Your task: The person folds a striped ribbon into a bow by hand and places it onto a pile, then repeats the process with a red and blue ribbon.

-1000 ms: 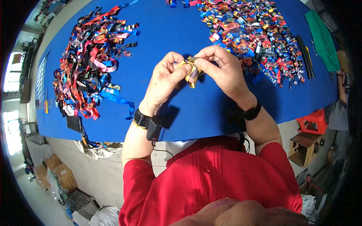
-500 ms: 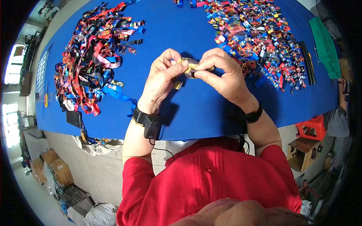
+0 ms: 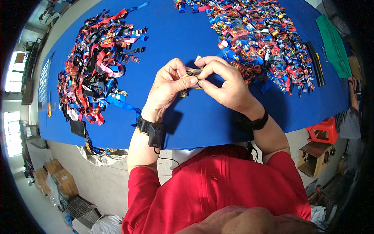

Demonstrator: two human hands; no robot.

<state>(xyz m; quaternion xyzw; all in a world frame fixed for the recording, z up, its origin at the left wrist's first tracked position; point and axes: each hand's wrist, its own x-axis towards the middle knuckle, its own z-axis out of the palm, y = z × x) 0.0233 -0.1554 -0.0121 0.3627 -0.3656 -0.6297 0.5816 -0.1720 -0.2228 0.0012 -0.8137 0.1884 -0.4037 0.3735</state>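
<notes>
Above the blue table (image 3: 187,124), both hands meet at a small yellow and dark ribbon strip (image 3: 191,74). My left hand (image 3: 167,84) pinches its left part between thumb and fingers, and a short end hangs below. My right hand (image 3: 224,82) pinches the other side with thumb and forefinger. The strip looks folded or looped, though the fingers hide much of it. To the left lies a loose heap of long colourful ribbons (image 3: 93,70). A large spread of small folded ribbon pieces (image 3: 269,46) lies to the right.
A black phone-like object (image 3: 78,128) lies at the left table edge. Black strips (image 3: 316,64) and a green tray (image 3: 334,46) are at the right. A red stool (image 3: 325,132) and wooden box (image 3: 314,159) stand below. Another person's arm (image 3: 353,95) shows far right.
The fingers have shifted on the strip, which now shows more of its dark side and a folded shape. The view has moved slightly.
</notes>
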